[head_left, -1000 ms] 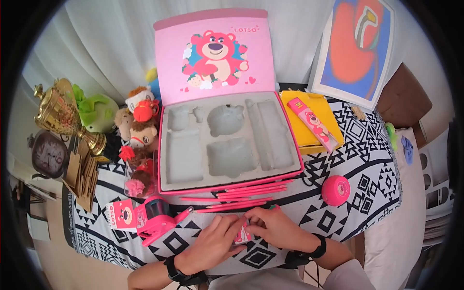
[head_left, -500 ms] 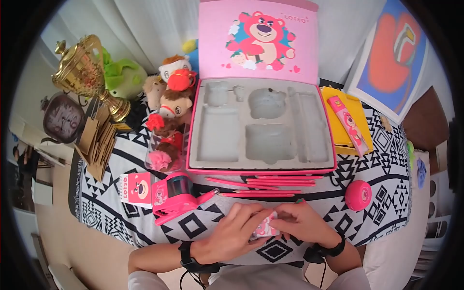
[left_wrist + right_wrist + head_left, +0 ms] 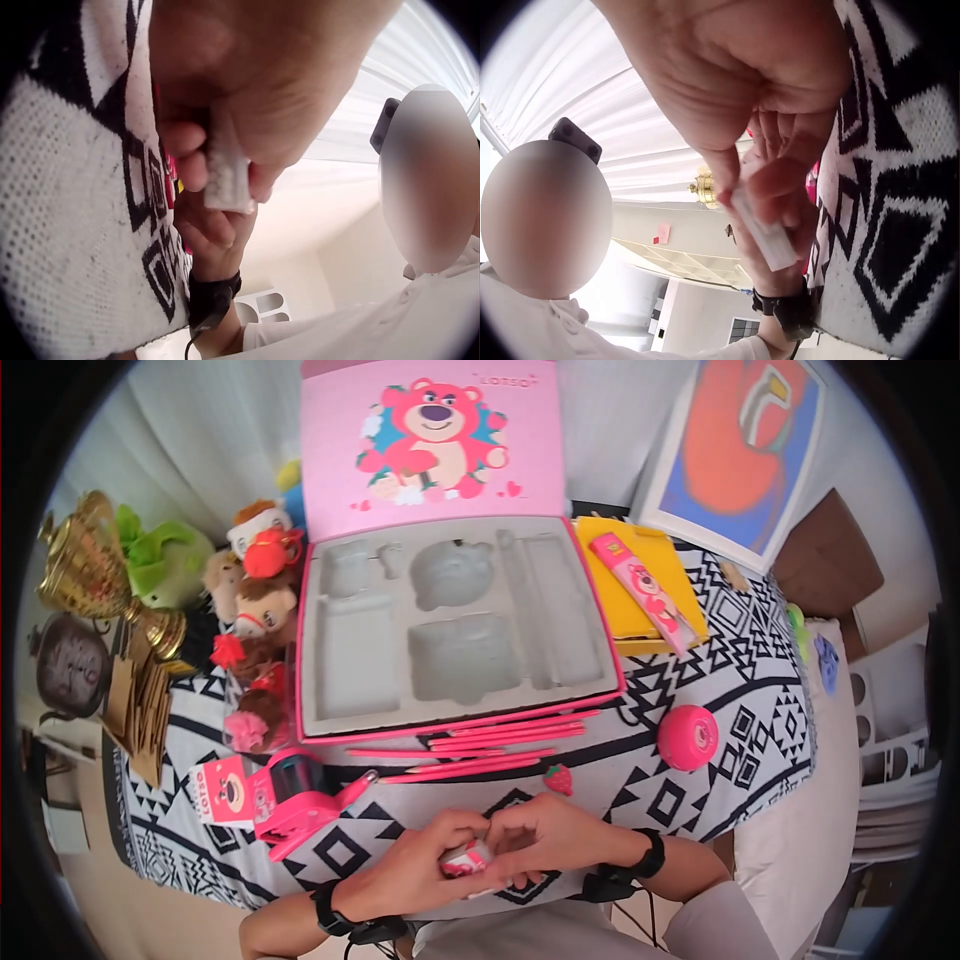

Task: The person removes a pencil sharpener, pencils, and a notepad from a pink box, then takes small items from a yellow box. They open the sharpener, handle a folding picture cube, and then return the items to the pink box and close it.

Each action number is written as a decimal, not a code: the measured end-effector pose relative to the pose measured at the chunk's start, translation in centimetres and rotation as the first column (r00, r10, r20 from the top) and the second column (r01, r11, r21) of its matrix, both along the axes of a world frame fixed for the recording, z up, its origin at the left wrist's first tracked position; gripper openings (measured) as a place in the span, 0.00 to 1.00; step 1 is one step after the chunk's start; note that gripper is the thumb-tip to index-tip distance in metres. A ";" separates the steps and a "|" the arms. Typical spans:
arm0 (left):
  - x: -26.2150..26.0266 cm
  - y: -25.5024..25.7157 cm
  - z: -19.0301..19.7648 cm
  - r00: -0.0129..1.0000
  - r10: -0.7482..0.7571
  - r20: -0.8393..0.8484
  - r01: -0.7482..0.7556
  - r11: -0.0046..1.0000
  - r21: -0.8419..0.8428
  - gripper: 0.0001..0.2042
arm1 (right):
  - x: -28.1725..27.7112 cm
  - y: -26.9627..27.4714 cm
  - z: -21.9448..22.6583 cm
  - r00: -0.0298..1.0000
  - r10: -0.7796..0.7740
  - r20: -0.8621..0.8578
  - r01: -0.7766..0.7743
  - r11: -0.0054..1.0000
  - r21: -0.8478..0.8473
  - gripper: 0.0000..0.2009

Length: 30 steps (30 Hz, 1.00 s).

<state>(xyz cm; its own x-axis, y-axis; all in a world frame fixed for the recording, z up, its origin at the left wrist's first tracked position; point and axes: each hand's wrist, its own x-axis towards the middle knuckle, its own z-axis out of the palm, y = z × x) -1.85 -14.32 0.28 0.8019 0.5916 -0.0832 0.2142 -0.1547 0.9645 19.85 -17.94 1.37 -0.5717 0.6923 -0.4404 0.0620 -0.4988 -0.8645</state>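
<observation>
My left hand (image 3: 415,865) grips a small white block with a pink-and-white print (image 3: 465,859) close over the near edge of the table. My right hand (image 3: 545,835) meets it from the other side, thumb and fingertips pinching the block. Seen from the left wrist, the block's end (image 3: 229,180) looks whitish and translucent, with the left thumb and fingers around it. A plain white side (image 3: 769,232) shows in the right wrist view, partly covered by the right fingers. Just beyond the right hand lies a small red strawberry-shaped piece (image 3: 558,780).
Behind the hands lie several pink pencils (image 3: 480,745) and an open pink box (image 3: 405,606) with a grey moulded insert. A pink crank sharpener (image 3: 295,800) stands left; a round pink case (image 3: 688,738) sits right. A yellow box (image 3: 690,600) bears a narrow pink pack (image 3: 645,590).
The head view has shifted. Both hands have drawn nearer the body with the block, which has turned between the fingers. The strawberry piece, partly hidden by the right hand before, now shows fully.
</observation>
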 end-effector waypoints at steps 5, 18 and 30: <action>-0.5 1.0 -0.2 0.896 -0.227 0.381 0.269 0.961 -0.060 0.21 | -0.4 -0.3 -1.2 0.942 0.132 -0.309 -0.211 0.948 -0.238 0.09; -1.3 2.4 -2.3 0.852 0.340 0.399 -0.210 0.919 -0.335 0.08 | 2.2 0.6 0.8 0.939 0.345 -0.015 -0.342 0.935 0.090 0.11; 0.5 1.6 -1.4 0.866 0.394 0.307 -0.080 0.717 -0.693 0.11 | 7.5 1.9 -1.1 0.091 -0.694 0.714 -0.007 0.716 0.698 0.17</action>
